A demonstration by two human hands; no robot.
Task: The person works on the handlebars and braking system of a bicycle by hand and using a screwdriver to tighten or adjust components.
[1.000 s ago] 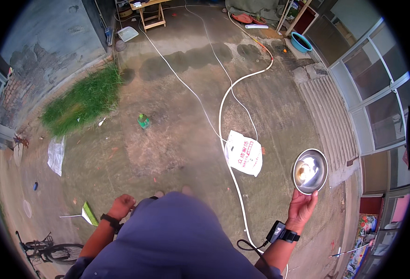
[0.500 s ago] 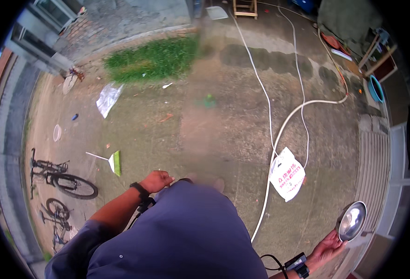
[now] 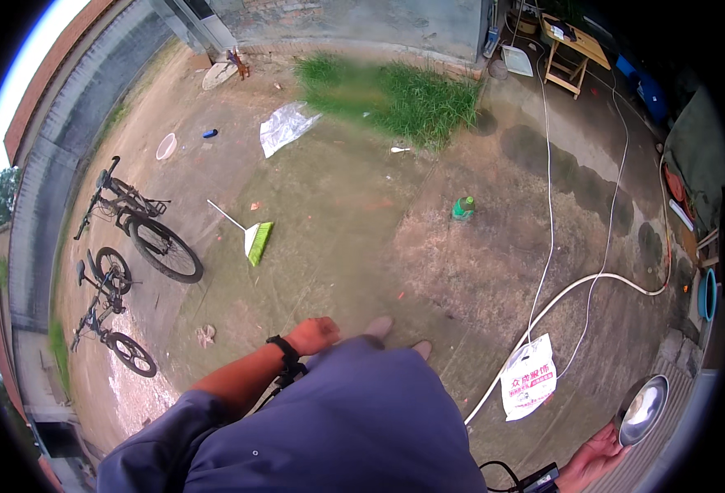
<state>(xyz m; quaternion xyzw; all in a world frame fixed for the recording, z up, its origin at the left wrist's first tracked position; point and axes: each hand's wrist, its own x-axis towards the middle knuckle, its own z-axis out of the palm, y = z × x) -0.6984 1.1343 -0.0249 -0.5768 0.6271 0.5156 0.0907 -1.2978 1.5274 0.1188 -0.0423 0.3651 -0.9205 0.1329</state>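
Off to the lower right, my right hand [image 3: 594, 457] grips a shiny metal bowl [image 3: 643, 411] by its rim, its fingers and thumb closed on the near edge. The bowl is tilted, with its hollow side showing. My left hand [image 3: 313, 335] hangs in front of my body with its fingers curled in, and nothing shows in it. A white plastic bag [image 3: 529, 380] with red print lies on the ground left of the bowl. Ahead of my feet stands a green bottle [image 3: 463, 209].
Two bicycles [image 3: 161, 246] stand at the left. A green-bristled broom head [image 3: 257, 241] lies near them. A thick pale hose [image 3: 576, 286] and thin white cords cross the ground at right. Farther off are grass [image 3: 411, 99], a clear plastic sheet [image 3: 287, 129] and a wooden table [image 3: 574, 45].
My view has swung left, so the ground and its things sit farther right. The green bottle now shows clearly. The bowl stays in my right hand; my left hand stays curled.
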